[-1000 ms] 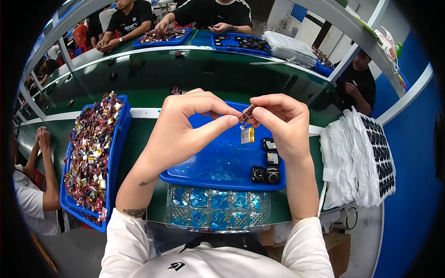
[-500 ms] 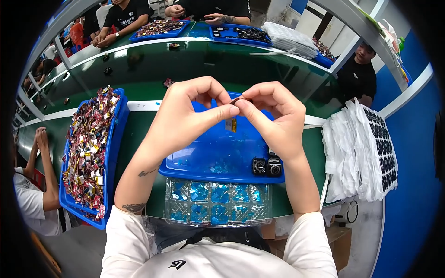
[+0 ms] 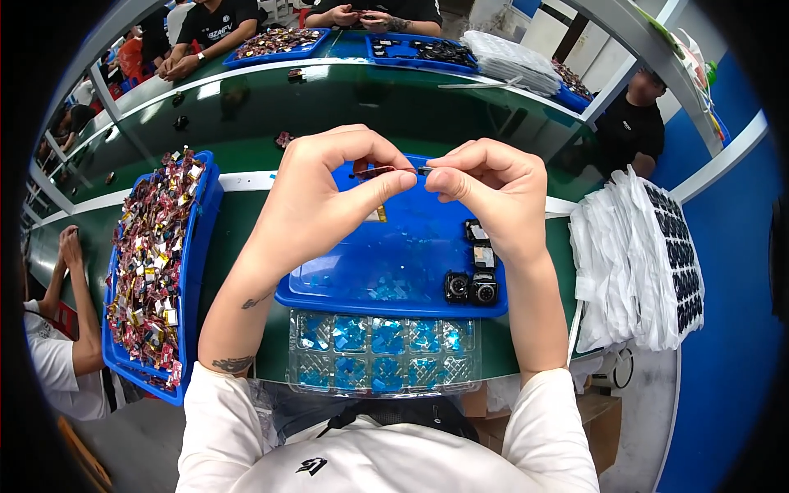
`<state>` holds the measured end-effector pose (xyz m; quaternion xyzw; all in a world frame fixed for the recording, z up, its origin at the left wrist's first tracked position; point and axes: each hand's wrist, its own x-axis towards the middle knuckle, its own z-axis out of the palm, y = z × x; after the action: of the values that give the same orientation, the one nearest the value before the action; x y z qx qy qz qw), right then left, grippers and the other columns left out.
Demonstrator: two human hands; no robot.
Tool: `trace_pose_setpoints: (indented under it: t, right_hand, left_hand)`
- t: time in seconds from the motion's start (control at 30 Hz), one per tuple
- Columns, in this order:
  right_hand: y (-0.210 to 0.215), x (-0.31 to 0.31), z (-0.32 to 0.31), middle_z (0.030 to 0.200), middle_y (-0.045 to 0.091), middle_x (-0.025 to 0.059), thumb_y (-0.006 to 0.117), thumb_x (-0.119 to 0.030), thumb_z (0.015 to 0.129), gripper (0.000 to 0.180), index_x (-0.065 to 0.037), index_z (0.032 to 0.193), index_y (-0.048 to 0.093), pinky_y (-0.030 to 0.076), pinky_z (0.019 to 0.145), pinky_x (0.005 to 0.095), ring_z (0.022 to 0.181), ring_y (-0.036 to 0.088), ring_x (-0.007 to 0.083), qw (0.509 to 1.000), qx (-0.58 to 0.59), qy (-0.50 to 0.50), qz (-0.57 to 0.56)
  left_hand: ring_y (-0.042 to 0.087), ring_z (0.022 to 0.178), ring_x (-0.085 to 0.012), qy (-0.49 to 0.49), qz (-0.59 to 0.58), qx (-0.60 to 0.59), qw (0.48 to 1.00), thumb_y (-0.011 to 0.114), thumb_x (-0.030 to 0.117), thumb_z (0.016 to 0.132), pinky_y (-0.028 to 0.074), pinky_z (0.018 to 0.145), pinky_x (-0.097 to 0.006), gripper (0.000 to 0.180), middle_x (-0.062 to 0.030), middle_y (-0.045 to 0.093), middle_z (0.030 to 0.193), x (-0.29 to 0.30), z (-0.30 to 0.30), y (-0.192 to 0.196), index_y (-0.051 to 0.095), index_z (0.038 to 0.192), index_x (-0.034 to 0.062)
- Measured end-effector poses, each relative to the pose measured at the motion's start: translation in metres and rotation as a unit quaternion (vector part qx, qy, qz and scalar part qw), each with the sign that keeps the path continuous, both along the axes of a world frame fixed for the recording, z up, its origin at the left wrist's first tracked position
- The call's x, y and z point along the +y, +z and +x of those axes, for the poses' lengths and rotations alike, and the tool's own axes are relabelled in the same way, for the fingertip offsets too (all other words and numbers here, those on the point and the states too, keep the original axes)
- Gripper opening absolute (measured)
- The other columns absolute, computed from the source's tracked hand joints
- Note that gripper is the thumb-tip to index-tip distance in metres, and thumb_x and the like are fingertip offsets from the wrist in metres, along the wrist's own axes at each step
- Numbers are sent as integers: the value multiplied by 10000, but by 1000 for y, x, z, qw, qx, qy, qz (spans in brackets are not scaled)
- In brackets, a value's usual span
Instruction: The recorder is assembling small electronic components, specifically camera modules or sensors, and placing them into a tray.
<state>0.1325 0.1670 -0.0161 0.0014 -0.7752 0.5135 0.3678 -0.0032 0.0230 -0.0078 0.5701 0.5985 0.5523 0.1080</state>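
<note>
My left hand (image 3: 316, 205) covers the near end of the thin strip (image 3: 386, 170) | my right hand (image 3: 493, 193) hides its other end; strip too small to identify | my arms hide part of the blue tray (image 3: 394, 271) | small black parts (image 3: 470, 287) too small to tell | clear blister tray (image 3: 378, 352) near edge hidden by my shirt.

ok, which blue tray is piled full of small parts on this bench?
The long blue tray left of the left hand, heaped with mixed-colour parts. The blue tray under the hands holds only a few black pieces.
</note>
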Motion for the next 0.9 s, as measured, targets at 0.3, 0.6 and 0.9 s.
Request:
trace_pose_setpoints:
  t: [0.3, 0.6, 0.9]
  right_hand:
    - [-4, 1, -1, 693, 662, 78, 709, -176, 842, 198, 6, 774, 666, 507, 553, 215, 621, 627, 106, 983, 24, 129, -125]
    - [-1, 9, -1, 699, 651, 55, 714, -173, 840, 172, -16, 791, 662, 491, 561, 204, 621, 614, 92, 985, -13, 120, -124]
    - [-8, 51, 17, 906, 674, 52, 775, -90, 613, 408, -128, 1011, 694, 514, 734, 337, 906, 637, 231, 857, -336, -172, 351]
  left_hand:
    - [541, 725, -59, -110, -27, -157, 981, 680, 123, 850, 431, 631, -202, 132, -8, 600, 783, -2, -1, 0, 648, 826, -3]
    - [556, 723, -58, -107, -79, -132, 982, 683, 130, 847, 442, 620, -203, 133, -12, 618, 772, -4, -4, 3, 648, 827, 3]
    - [530, 585, -54, -82, -30, -71, 994, 676, 155, 835, 441, 484, -206, 165, 0, 575, 664, -1, -9, -2, 676, 809, -8]
